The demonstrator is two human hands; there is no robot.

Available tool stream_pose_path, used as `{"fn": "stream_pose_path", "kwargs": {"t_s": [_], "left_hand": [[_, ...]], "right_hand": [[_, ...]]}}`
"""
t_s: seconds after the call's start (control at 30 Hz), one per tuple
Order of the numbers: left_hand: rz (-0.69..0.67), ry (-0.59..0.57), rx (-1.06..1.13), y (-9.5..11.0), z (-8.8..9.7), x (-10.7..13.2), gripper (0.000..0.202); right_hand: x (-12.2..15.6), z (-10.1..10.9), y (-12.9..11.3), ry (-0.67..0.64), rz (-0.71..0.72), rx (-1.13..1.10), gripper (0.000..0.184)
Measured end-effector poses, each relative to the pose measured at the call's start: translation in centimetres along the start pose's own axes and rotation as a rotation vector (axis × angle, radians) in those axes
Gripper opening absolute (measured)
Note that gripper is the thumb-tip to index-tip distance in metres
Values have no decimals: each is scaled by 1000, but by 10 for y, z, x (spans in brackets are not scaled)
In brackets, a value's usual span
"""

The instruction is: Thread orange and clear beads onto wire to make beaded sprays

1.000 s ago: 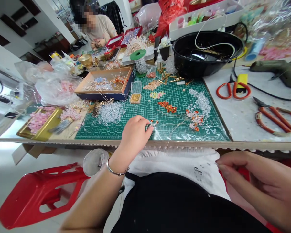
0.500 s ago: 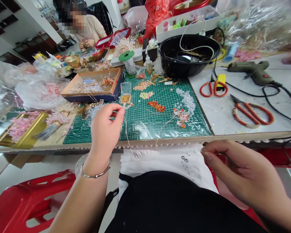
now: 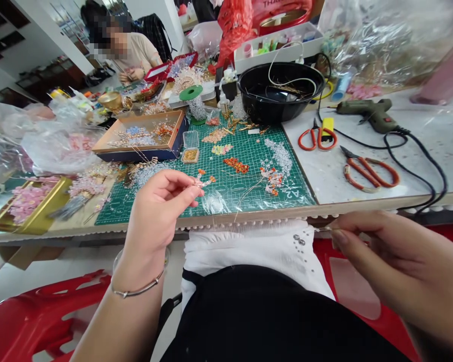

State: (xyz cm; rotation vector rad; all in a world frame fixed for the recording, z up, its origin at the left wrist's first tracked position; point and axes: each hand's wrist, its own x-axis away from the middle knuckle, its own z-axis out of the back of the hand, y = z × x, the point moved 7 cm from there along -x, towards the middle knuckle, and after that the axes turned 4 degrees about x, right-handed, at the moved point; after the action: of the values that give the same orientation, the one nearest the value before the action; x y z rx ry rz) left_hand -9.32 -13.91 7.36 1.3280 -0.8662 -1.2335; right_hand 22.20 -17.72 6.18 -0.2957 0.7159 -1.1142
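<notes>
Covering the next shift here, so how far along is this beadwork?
Done: beaded sprays lie in the tray. In hand: the left hand pinches a small orange beaded sprig; the right hand holds a thin wire. Left: orange bead clusters and clear bead strands lie on the green cutting mat.

The right hand (image 3: 394, 266) runs off the view's right edge, and the thin piece (image 3: 323, 229) its fingers (image 3: 342, 237) pinch is too fine to make out. The left hand's (image 3: 154, 211) fingertips partly hide the small orange beaded sprig (image 3: 201, 180). The pink shape (image 3: 438, 68) at top right is too blurred to tell.
</notes>
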Motion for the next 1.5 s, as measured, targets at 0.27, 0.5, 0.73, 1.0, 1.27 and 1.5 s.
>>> {"fn": "stream_pose_path", "kwargs": {"t_s": [0.27, 0.5, 0.73, 1.0, 1.27, 1.5], "left_hand": [[112, -456, -281, 11, -90, 42, 6], [219, -561, -186, 7, -104, 52, 3], [280, -548, -87, 1, -108, 54, 4], [274, -568, -75, -3, -108, 54, 8], [-43, -544, -330, 10, -109, 54, 6], [20, -645, -291, 9, -111, 55, 8]], "right_hand": [[-18, -15, -58, -95, 236, -190, 18], [-17, -35, -43, -133, 184, -180, 13], [-15, -42, -39, -176, 165, -146, 11], [-9, -46, -35, -197, 206, -5, 15], [-8, -48, -29, -182, 75, -40, 14], [-11, -53, 3, -230, -143, -223, 34]]}}
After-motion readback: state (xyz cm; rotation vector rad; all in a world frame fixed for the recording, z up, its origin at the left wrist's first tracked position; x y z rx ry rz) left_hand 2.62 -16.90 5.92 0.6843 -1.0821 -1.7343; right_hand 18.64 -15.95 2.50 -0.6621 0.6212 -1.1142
